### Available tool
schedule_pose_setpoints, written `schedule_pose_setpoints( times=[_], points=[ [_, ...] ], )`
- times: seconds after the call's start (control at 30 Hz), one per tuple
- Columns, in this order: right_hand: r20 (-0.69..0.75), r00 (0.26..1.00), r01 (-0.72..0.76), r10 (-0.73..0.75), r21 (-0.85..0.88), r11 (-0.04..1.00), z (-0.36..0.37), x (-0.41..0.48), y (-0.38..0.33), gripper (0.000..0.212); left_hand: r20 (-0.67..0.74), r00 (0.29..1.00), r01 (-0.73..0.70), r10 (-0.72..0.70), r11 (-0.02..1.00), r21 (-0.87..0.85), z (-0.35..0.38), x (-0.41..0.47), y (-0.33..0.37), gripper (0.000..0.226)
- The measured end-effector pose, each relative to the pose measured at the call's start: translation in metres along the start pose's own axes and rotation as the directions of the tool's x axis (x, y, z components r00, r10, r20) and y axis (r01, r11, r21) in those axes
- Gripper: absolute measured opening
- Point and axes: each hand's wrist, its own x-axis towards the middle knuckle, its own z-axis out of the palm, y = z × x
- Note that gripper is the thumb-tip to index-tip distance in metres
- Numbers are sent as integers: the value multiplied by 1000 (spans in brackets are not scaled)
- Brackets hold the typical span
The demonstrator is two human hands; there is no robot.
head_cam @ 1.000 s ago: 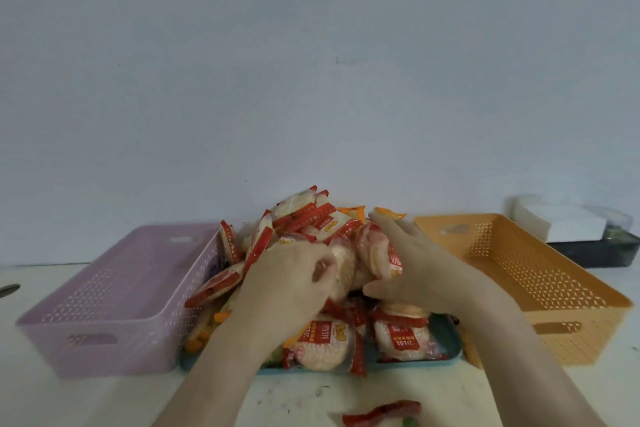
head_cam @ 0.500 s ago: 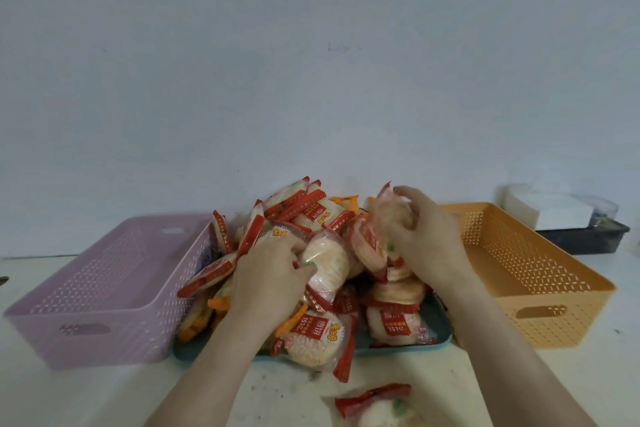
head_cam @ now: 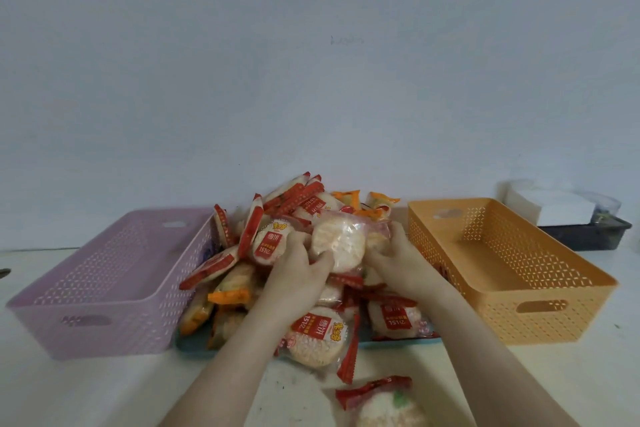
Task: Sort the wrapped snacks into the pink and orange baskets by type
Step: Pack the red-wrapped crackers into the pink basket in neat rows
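A heap of wrapped snacks, red-edged rice crackers mixed with orange-edged packs, is piled on a teal tray between the baskets. The pink basket lies left of the heap and the orange basket right of it; no snacks show inside either. A round rice cracker pack is held up over the pile's middle by both hands: my left hand grips its left lower edge, my right hand its right side.
One red-wrapped cracker lies loose on the white table in front of the tray. A dark tray with white paper and a clear tub stands behind the orange basket at the far right. A plain wall rises close behind.
My right hand has come down from the lifted pack by the orange basket toward the pile's middle. My left hand rose, and both now hold one cracker pack together.
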Motion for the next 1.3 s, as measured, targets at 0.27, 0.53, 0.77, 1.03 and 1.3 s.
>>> schedule_pose_setpoints(
  times=[0.27,0.53,0.77,1.03,1.3],
  points=[
    [63,997,-61,34,501,863,1,-9,-21,83,72,997,59,-40,957,-286,6,-1,4,56],
    [286,947,-82,-147,656,750,-2,-21,-39,76,52,958,-271,283,948,-169,0,-13,25,80],
    [205,930,320,-305,-43,946,10,-30,-56,68,-552,465,-134,692,672,729,-109,-26,35,74],
    [427,898,315,-104,-462,829,9,-35,-57,60,-370,859,-32,353,760,649,-125,-18,10,53],
    [482,865,308,137,-727,613,-14,-99,-46,61,581,808,-553,102,474,686,-12,-63,22,59]
  ],
)
